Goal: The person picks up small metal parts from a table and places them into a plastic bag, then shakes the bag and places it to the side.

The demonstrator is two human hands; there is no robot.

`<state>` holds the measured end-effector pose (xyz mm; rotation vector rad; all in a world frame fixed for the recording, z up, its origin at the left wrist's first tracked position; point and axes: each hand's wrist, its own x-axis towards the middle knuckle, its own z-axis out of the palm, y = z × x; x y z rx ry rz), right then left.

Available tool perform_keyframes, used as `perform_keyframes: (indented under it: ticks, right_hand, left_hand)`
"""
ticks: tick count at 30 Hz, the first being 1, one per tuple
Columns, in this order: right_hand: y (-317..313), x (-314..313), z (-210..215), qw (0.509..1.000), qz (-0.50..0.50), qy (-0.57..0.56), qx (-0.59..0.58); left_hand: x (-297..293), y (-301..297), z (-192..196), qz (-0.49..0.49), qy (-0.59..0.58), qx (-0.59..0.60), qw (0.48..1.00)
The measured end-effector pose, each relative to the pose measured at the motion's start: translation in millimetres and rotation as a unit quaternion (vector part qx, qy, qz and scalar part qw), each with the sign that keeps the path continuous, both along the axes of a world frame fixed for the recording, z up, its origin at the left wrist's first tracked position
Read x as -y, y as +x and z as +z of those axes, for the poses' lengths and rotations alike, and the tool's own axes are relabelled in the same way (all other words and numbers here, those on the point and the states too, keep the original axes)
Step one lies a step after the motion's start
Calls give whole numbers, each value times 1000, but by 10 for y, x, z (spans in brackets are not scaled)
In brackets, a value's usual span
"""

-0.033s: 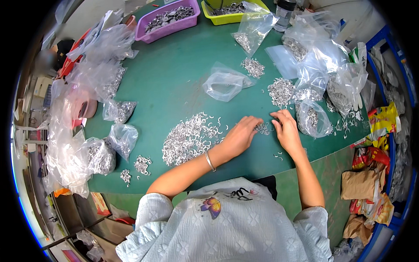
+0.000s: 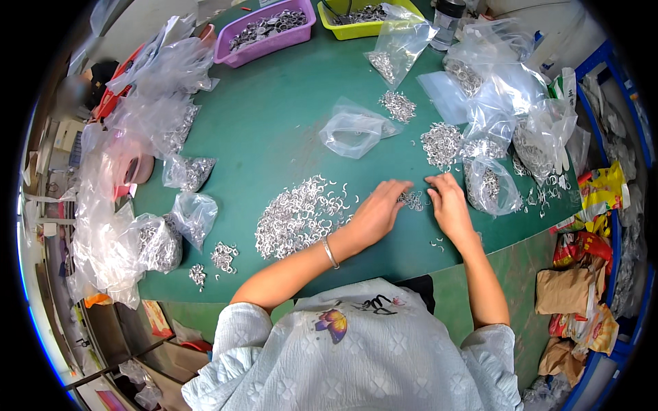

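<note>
A small heap of little silvery hook-shaped metal pieces (image 2: 412, 200) lies on the green tabletop (image 2: 260, 137) between my two hands. From the left, my left hand (image 2: 377, 209) reaches to its edge, fingers stretched out and a little blurred at the tips. My right hand (image 2: 449, 207) rests on the other side, its fingers bent but apart, with nothing visible in them. Beside my left forearm spreads a much larger pile of curved metal pieces (image 2: 295, 222). A few loose bits (image 2: 437, 244) lie near my right wrist.
Piles of pieces (image 2: 441, 144) and filled clear bags (image 2: 491, 188) crowd the right side. More bags (image 2: 161, 243) line the left edge. An empty-looking clear bag (image 2: 353, 133) lies mid-table. Purple (image 2: 264, 34) and yellow-green (image 2: 373, 26) bins of metal parts stand at the far edge.
The fingers of my left hand have shifted slightly at the small heap. My right hand and the piles look the same.
</note>
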<state>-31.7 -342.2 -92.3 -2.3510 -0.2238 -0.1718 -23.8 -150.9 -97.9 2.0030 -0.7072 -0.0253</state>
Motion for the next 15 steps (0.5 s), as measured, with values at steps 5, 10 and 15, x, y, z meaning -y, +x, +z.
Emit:
perform_keyframes:
  ticks: [5, 10, 15]
  right_hand:
    - [-107, -152, -32, 997, 52, -33, -38]
    - [-119, -130, -57, 997, 79, 6, -15]
    - [-23, -322, -118, 996, 48, -29, 63]
  left_hand:
    - [20, -285, 182, 25, -68, -121, 990]
    - [-181, -1069, 282, -142, -160, -489, 846]
    - [-274, -1558, -91, -193, -170, -565, 784]
